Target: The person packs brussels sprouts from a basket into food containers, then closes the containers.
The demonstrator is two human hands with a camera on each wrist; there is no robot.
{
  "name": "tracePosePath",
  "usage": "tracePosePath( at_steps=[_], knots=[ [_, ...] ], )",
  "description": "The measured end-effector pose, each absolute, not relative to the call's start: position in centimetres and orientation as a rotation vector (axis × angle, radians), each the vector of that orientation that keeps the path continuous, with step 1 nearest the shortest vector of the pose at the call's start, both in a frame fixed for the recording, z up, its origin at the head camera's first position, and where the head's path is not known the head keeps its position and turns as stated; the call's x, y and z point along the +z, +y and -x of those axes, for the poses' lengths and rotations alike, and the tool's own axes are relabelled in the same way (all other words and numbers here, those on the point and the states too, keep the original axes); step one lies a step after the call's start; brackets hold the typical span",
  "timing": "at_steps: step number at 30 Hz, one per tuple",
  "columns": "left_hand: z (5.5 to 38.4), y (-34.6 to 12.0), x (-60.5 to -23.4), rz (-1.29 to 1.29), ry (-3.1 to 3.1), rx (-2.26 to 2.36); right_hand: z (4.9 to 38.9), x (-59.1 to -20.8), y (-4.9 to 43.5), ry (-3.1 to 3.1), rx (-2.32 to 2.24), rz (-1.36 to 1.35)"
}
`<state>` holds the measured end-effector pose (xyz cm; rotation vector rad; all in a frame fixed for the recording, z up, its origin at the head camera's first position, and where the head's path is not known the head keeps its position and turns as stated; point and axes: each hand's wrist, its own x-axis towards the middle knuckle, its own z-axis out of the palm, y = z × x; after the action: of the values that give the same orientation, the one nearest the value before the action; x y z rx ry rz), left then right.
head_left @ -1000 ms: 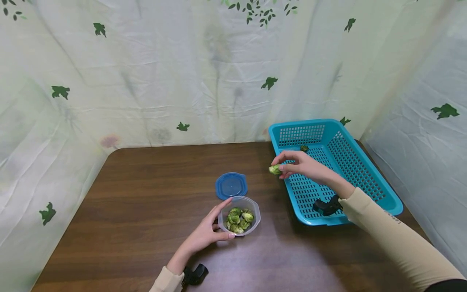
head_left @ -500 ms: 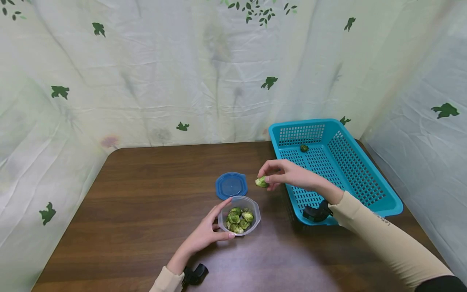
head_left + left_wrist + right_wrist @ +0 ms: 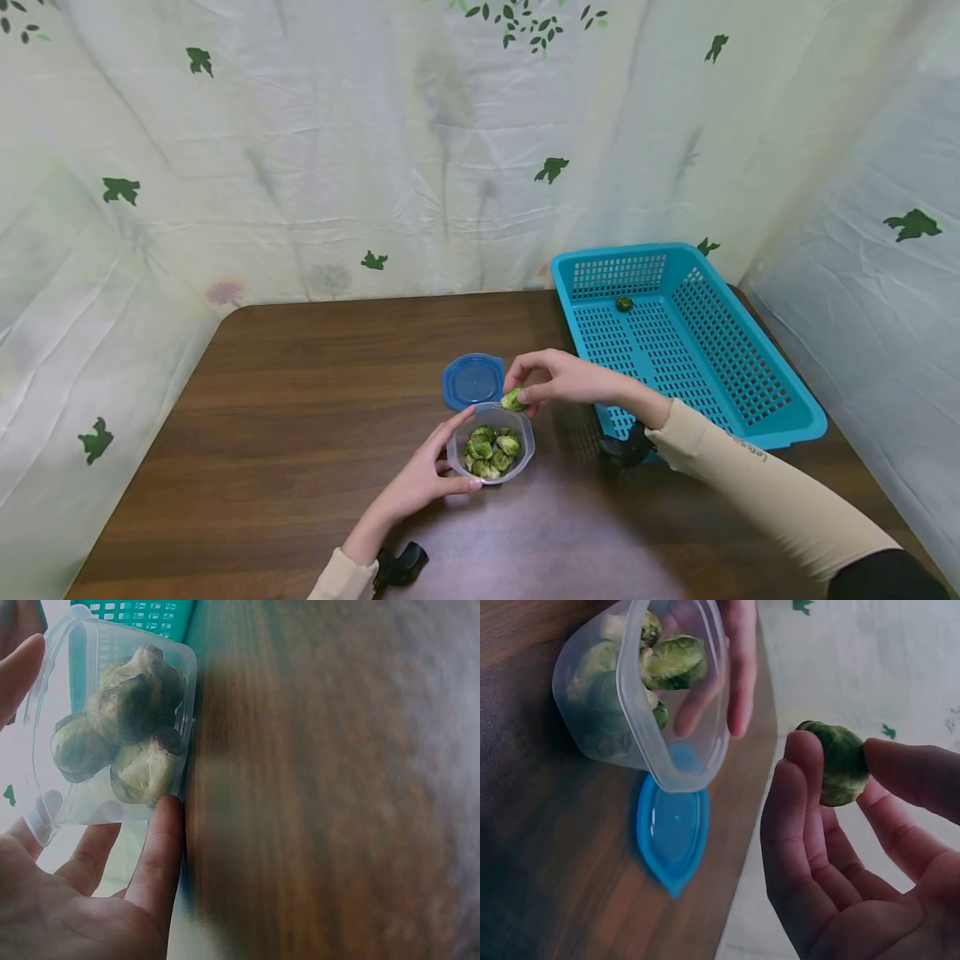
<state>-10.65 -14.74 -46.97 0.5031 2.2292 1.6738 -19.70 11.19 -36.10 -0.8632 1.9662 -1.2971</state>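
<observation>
My right hand (image 3: 564, 379) pinches a Brussels sprout (image 3: 840, 763) between thumb and fingertips, just above the far right rim of a clear plastic container (image 3: 529, 450). My left hand (image 3: 420, 483) holds this container from the left, thumb on the near side and fingers along the far side. Several Brussels sprouts (image 3: 491, 454) lie inside it. Seen from the left wrist, the container wall (image 3: 82, 802) has the left fingertips (image 3: 161, 832) against it low down. Behind the container a blue lid (image 3: 474, 382) lies flat on the table.
A blue perforated basket (image 3: 776, 350) stands at the right of the wooden table (image 3: 300, 417), with one Brussels sprout (image 3: 624, 304) near its back left. A printed curtain (image 3: 315, 150) hangs behind the table. Both wrists carry small black cameras (image 3: 405, 564).
My right hand has carried the Brussels sprout leftward and toward me, from the basket's left edge to the container's rim. The left hand and container have stayed in place.
</observation>
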Motion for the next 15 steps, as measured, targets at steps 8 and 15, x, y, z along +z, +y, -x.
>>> tracePosePath(
  at_steps=[8, 15],
  knots=[
    [10.6, -14.7, -47.1, -0.486, 2.230, 1.669, 19.6, -36.9, 9.9, 2.027, -1.206, 0.858],
    [10.6, -14.7, -47.0, -0.473, 2.225, 1.663, 19.5, -37.3, 9.1, 2.079, -1.172, 0.865]
  ],
)
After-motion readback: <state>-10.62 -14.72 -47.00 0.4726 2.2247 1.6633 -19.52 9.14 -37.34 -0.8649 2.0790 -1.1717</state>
